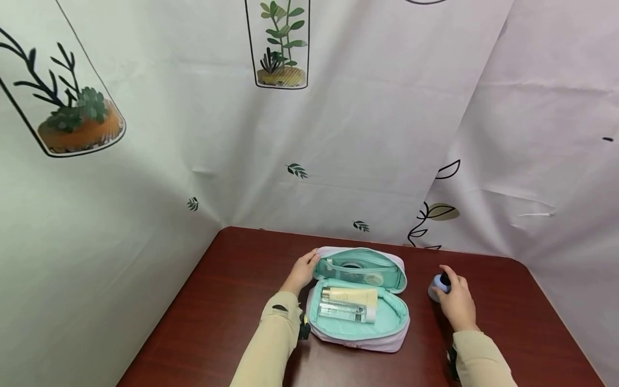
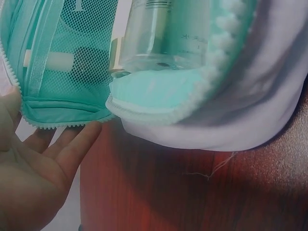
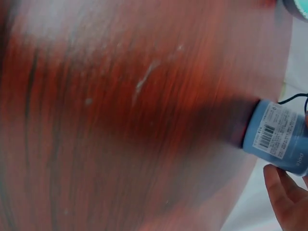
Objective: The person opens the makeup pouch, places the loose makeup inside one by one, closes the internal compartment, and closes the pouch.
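A lilac toiletry bag [image 1: 360, 342] with mint lining lies unzipped, its lid [image 1: 397, 264] raised at the back. My left hand [image 1: 302, 273] holds the lid's left edge, thumb and fingers on either side of the zip in the left wrist view. Inside the bag sit a pale yellow tube [image 1: 355, 295] with a gold cap and a clear bottle [image 1: 340, 310] with a white end. Right of the bag, my right hand [image 1: 458, 305] grips a blue bottle [image 3: 276, 137] with a dark top. A white barcode label shows on that bottle in the right wrist view.
The lid's mesh pocket [image 2: 94, 29] contains several small items, among them a white tube with a dark cap. Everything rests on a dark red wooden table [image 1: 232, 301]. A pale cloth printed with plants [image 1: 338, 134] hangs behind the table's far edge.
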Demonstrator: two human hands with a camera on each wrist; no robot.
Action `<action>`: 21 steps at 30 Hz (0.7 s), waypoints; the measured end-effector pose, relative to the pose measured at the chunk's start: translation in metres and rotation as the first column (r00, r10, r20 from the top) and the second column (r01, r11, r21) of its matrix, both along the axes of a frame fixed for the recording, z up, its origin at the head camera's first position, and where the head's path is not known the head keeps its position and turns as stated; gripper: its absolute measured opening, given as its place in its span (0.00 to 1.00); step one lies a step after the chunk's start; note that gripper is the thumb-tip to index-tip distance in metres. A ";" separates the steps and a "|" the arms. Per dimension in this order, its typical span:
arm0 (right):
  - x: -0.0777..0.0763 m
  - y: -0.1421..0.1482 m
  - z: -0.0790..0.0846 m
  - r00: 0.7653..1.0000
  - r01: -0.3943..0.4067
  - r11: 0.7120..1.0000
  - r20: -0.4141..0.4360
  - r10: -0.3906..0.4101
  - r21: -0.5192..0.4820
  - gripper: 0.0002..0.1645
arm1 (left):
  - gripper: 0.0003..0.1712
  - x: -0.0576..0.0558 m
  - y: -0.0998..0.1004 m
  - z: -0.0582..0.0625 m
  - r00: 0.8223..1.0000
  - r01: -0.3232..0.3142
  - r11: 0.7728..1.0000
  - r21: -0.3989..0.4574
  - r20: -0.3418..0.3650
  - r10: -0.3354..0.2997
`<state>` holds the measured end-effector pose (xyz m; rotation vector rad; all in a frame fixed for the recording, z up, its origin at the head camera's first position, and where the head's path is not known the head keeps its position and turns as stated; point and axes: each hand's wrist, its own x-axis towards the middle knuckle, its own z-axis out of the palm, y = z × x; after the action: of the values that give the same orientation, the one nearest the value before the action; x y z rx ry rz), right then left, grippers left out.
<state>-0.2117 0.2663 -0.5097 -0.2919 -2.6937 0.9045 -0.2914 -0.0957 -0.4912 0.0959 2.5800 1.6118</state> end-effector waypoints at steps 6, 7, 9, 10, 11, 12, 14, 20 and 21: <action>0.005 -0.004 0.003 1.000 -0.004 1.000 -0.019 0.004 0.010 0.37 | 0.27 0.001 0.001 -0.001 1.000 0.003 1.000 -0.014 -0.004 -0.003; 0.006 -0.006 0.003 1.000 -0.008 1.000 -0.023 0.009 0.012 0.38 | 0.27 0.001 0.001 -0.002 1.000 0.003 1.000 -0.011 0.000 -0.003; 0.008 -0.008 0.004 0.999 -0.015 1.000 -0.033 0.015 0.005 0.38 | 0.27 0.002 0.002 -0.002 1.000 0.002 1.000 -0.010 -0.004 -0.002; 0.009 -0.009 0.005 0.999 -0.018 1.000 -0.043 0.018 0.002 0.38 | 0.27 0.002 0.002 -0.002 1.000 0.002 1.000 -0.011 -0.005 -0.002; 0.009 -0.011 0.007 0.998 -0.021 1.000 -0.051 0.021 0.000 0.38 | 0.27 0.003 0.002 -0.001 1.000 0.004 1.000 -0.012 -0.005 -0.004; 0.010 -0.012 0.008 0.998 -0.025 1.000 -0.063 0.025 0.001 0.38 | 0.27 0.003 0.002 -0.001 1.000 0.005 1.000 -0.013 -0.009 -0.005; 0.010 -0.015 0.013 0.995 -0.034 0.999 -0.090 0.035 0.007 0.38 | 0.27 0.002 0.002 -0.001 1.000 0.005 1.000 -0.012 -0.014 -0.005; 0.010 -0.024 0.031 0.987 -0.086 0.995 -0.131 0.092 0.054 0.37 | 0.27 0.000 0.001 -0.002 1.000 -0.002 1.000 0.006 -0.010 0.002; 0.010 -0.025 0.034 0.987 -0.096 0.994 -0.124 0.102 0.057 0.36 | 0.27 0.000 0.001 -0.002 1.000 -0.003 1.000 0.008 -0.012 0.003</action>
<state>-0.2020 0.2409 -0.4754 -0.0873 -2.6284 0.8495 -0.2913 -0.0945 -0.4927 0.1017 2.5835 1.6282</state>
